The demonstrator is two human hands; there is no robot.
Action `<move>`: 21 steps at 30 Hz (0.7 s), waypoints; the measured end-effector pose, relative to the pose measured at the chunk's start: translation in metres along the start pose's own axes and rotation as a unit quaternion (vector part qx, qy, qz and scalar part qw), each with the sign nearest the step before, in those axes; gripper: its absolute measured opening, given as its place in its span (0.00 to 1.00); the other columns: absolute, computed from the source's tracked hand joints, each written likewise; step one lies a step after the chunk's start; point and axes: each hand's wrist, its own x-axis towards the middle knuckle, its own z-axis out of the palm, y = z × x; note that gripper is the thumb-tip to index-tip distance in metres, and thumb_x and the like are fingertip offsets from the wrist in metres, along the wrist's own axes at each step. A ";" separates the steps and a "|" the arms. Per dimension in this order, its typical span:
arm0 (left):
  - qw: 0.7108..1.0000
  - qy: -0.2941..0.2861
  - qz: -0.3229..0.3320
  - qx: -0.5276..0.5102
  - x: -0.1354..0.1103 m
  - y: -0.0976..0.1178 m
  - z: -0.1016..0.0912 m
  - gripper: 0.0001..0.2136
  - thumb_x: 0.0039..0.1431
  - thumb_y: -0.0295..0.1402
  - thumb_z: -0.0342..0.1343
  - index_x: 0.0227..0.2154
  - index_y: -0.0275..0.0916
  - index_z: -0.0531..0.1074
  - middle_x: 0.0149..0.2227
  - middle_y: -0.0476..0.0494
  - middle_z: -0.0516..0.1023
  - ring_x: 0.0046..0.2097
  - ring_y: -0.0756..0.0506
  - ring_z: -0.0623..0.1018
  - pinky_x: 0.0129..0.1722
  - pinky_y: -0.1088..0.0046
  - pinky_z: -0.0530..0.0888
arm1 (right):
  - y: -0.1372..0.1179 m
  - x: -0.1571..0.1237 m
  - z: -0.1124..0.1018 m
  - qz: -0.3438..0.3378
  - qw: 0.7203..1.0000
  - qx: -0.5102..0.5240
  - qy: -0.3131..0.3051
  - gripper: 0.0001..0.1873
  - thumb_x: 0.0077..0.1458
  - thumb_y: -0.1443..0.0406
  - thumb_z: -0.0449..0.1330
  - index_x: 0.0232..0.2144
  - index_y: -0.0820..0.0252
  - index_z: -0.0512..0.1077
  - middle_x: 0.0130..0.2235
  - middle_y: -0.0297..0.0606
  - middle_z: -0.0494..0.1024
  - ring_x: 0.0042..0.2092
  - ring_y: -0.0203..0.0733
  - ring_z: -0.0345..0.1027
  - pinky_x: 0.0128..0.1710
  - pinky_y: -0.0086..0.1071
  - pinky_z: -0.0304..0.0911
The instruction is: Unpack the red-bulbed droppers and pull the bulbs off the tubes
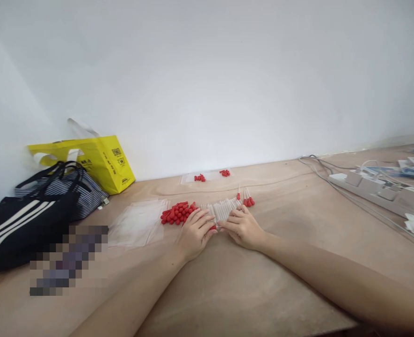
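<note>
My left hand [197, 234] is closed, with a red rubber dropper bulb [213, 227] between thumb and fingers. Facing it, my right hand [243, 228] is closed too, its fingertips around what looks like a thin clear tube whose end meets the bulb. Just beyond both hands lies a row of clear dropper tubes [222, 209], side by side. A heap of red bulbs [179, 213] sits beside the left fingers. Beyond the right hand lie a few droppers with red bulbs fitted [249, 201].
Clear plastic bags [136, 224] lie flat at left. By the wall, more red-bulbed droppers [199, 178] rest on plastic. A yellow bag [112, 164] and a black bag [27, 224] stand far left. A power strip [378, 189] with cables sits at right on the wooden table [249, 290].
</note>
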 end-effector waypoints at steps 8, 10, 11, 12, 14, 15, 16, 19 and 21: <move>0.998 -0.047 0.030 0.038 0.000 0.005 -0.010 0.07 0.55 0.31 0.49 0.27 0.42 0.72 0.43 0.50 0.74 0.49 0.43 0.68 0.52 0.53 0.58 | -0.002 -0.002 -0.009 -0.032 0.999 0.001 0.006 0.11 0.54 0.67 0.49 0.26 0.58 0.71 0.21 0.32 0.71 0.31 0.36 0.57 0.39 0.36 0.44; 0.998 -0.048 0.028 0.043 0.000 0.006 -0.012 0.07 0.55 0.31 0.49 0.26 0.43 0.72 0.44 0.52 0.74 0.49 0.43 0.68 0.53 0.52 0.56 | -0.002 -0.002 -0.010 -0.032 0.999 0.003 0.007 0.11 0.54 0.67 0.49 0.25 0.58 0.70 0.21 0.32 0.71 0.31 0.36 0.57 0.40 0.37 0.44; 0.997 -0.050 0.028 0.045 0.000 0.006 -0.012 0.07 0.55 0.31 0.49 0.26 0.43 0.72 0.44 0.52 0.73 0.49 0.43 0.68 0.54 0.52 0.55 | -0.002 -0.002 -0.010 -0.033 0.999 0.005 0.008 0.10 0.54 0.67 0.50 0.26 0.58 0.70 0.21 0.31 0.71 0.31 0.36 0.57 0.40 0.37 0.44; 0.997 -0.051 0.028 0.047 0.000 0.006 -0.012 0.07 0.55 0.31 0.49 0.26 0.43 0.71 0.45 0.53 0.73 0.49 0.43 0.67 0.54 0.52 0.54 | -0.002 -0.002 -0.010 -0.033 0.999 0.007 0.008 0.10 0.54 0.68 0.50 0.26 0.58 0.70 0.20 0.31 0.71 0.31 0.36 0.57 0.40 0.37 0.44; 0.997 -0.053 0.029 0.050 0.000 0.006 -0.013 0.08 0.55 0.30 0.49 0.25 0.42 0.71 0.45 0.54 0.73 0.50 0.43 0.67 0.54 0.51 0.53 | -0.002 -0.003 -0.009 -0.033 0.999 0.011 0.006 0.10 0.53 0.69 0.50 0.26 0.58 0.70 0.20 0.31 0.71 0.31 0.36 0.57 0.40 0.37 0.44; 0.997 -0.054 0.031 0.051 0.000 0.006 -0.013 0.08 0.55 0.30 0.49 0.25 0.42 0.71 0.45 0.54 0.73 0.49 0.43 0.67 0.54 0.51 0.53 | -0.002 -0.003 -0.009 -0.033 0.999 0.013 0.004 0.10 0.53 0.69 0.50 0.26 0.58 0.70 0.21 0.31 0.71 0.32 0.36 0.57 0.40 0.37 0.44; 0.997 -0.055 0.032 0.053 0.001 0.006 -0.014 0.08 0.55 0.30 0.49 0.26 0.43 0.71 0.45 0.54 0.73 0.49 0.43 0.67 0.54 0.51 0.53 | -0.001 -0.004 -0.010 -0.032 0.999 0.014 0.002 0.10 0.52 0.70 0.50 0.26 0.58 0.70 0.21 0.31 0.71 0.32 0.36 0.57 0.40 0.37 0.44; 0.996 -0.059 0.040 0.058 0.001 0.006 -0.014 0.08 0.55 0.29 0.49 0.26 0.43 0.72 0.44 0.53 0.73 0.49 0.43 0.67 0.54 0.51 0.53 | -0.001 -0.003 -0.010 -0.033 0.999 0.014 0.000 0.09 0.52 0.70 0.50 0.26 0.58 0.70 0.21 0.31 0.71 0.32 0.36 0.57 0.40 0.37 0.45; 0.995 -0.057 0.047 0.063 0.001 0.006 -0.014 0.08 0.55 0.29 0.48 0.26 0.43 0.72 0.44 0.53 0.73 0.49 0.43 0.67 0.54 0.50 0.53 | -0.002 -0.003 -0.011 -0.035 0.999 0.017 0.007 0.09 0.52 0.69 0.50 0.26 0.58 0.70 0.21 0.31 0.70 0.32 0.36 0.57 0.39 0.36 0.45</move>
